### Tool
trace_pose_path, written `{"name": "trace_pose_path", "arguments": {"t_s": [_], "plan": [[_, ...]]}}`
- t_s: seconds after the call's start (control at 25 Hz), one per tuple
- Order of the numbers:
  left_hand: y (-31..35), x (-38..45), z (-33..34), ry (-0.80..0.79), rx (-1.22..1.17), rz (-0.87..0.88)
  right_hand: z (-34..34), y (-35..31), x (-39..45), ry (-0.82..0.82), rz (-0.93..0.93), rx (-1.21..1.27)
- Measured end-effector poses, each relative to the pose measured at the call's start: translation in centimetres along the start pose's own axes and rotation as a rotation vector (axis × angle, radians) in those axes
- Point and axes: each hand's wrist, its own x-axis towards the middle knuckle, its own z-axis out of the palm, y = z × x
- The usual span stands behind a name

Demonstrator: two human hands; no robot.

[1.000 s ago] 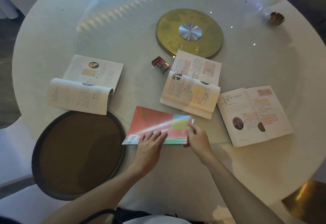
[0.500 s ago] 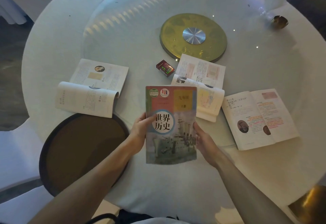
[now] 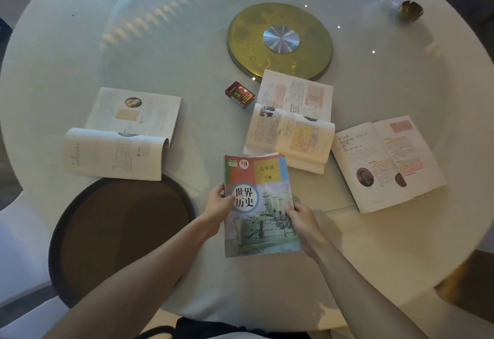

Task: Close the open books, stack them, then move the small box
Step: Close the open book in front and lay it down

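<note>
Closed history textbook, cover up with a grey warship and blue-ringed title, held at 6 o'clock on the round white table. Left hand clamped on the book's left edge, thumb over the cover beside the title ring. Right hand clamped on the right edge, thumb on the cover near the ship's bow, fingers hidden under the book. Cannot tell whether the book's lower part touches the table or hangs just above it.

Three books lying open. Left open book at 9 o'clock, near page curled up, its lower corner over the rim of a dark round seat at 7 o'clock. Middle open book just past the closed book's top right corner, near half bulging, far corner touching the gold turntable disc at 12 o'clock. Right open book at 3 o'clock, flat, orange highlighting on its right page, just beside the middle one.

Small red box at 12 o'clock, between closed book and disc, just left of the middle book's far page, apart from both hands. Small brown cup-like object at 1 o'clock near the table edge, blurred.
</note>
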Motion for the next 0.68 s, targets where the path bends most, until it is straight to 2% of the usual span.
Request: {"name": "trace_pose_path", "arguments": {"t_s": [0.12, 0.28, 0.36, 0.44, 0.52, 0.6, 0.68], "plan": [[-0.3, 0.6, -0.1, 0.057, 0.175, 0.029, 0.6, -0.1, 0.0, 0.08, -0.026, -0.034], [-0.2, 0.3, 0.3, 0.141, 0.409, 0.15, 1.0, 0.1, 0.2, 0.099, -0.063, -0.158], [-0.7, 0.9, 0.1, 0.129, 0.503, 0.172, 0.9, 0.4, 0.5, 0.09, -0.093, -0.176], [-0.6, 0.7, 0.4, 0.095, 0.562, 0.149, 0.5, 0.1, 0.1, 0.101, -0.112, -0.187], [-0.1, 0.0, 1.0, 0.144, 0.625, 0.139, -0.2, 0.5, 0.2, 0.088, -0.095, -0.193], [0.6, -0.7, 2.0, 0.224, 0.704, 0.191, -1.5, 0.7, 0.5, 0.099, -0.102, -0.234], [1.8, -1.3, 3.5, 0.211, 0.668, 0.244, -3.4, 0.4, 0.9, 0.134, -0.133, -0.227]]}}
